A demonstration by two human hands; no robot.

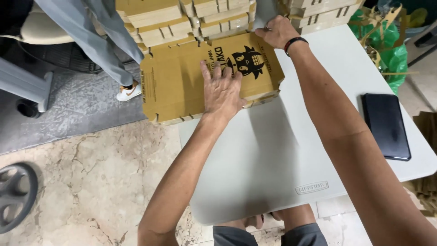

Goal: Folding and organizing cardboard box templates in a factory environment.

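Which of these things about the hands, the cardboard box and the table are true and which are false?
1. The left hand lies flat on the cardboard box. True.
2. The right hand holds the black phone. False: it touches the box's far edge; the phone lies alone on the white table.
3. More folded boxes are stacked behind. True.
4. The right wrist is bare. False: it wears a dark wristband.
5. A green bag sits past the table. True.
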